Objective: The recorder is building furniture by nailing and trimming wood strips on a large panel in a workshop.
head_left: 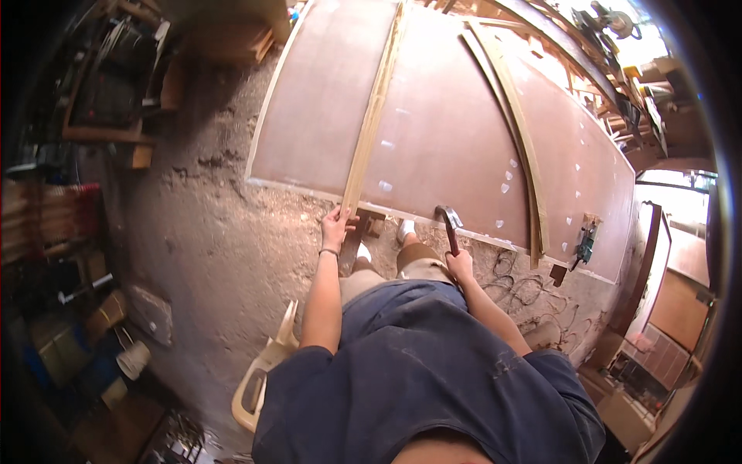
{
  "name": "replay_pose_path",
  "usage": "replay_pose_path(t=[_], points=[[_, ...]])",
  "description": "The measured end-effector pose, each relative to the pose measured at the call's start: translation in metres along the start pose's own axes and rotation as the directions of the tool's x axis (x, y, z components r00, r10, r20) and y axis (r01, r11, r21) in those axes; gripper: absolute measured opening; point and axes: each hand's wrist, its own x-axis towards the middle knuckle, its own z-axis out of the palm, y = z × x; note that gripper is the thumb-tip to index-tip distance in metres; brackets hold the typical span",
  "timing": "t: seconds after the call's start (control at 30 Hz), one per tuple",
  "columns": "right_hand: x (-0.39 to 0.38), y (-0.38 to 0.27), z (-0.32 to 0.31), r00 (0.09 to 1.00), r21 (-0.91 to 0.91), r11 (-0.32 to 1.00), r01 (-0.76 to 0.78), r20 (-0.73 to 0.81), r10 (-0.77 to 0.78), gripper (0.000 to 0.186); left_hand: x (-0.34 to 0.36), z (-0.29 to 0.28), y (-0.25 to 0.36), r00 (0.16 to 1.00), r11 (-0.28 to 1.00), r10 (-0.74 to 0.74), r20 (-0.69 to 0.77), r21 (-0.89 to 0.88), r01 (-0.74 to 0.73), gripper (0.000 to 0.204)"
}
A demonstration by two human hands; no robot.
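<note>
My left hand [337, 226] grips the near end of a long wooden strip [373, 116] lying across a pinkish board [440, 116]. My right hand [459, 263] is closed round the dark handle of a claw hammer [449, 220], whose metal head is up near the board's front edge. A second pair of long strips [516, 139] lies on the board to the right, their ends past that edge. A green power tool [587, 241] rests near the board's right front corner. Pale patches dot the board's surface.
A beige plastic chair [253, 390] stands behind me at left. Cables [514, 298] lie on the rough floor [193, 255] at right. Crates and clutter [100, 100] line the left side. Timber and tools [618, 85] are piled at back right, with leaning panels [676, 317] beyond.
</note>
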Motion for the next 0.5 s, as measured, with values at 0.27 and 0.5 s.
replay_pose_path(t=[0.27, 0.5], points=[[0.018, 0.009, -0.006, 0.998, -0.001, 1.0, 0.013, 0.057, -0.013, 0.026, 0.001, 0.001, -0.01, 0.996, 0.99, 0.014, -0.085, -0.14, -0.026, 0.024], [0.031, 0.005, -0.003, 0.996, -0.006, 0.999, 0.044, 0.082, -0.044, 0.027, 0.001, 0.003, -0.005, 0.993, 0.989, -0.019, -0.119, -0.146, 0.001, 0.023]])
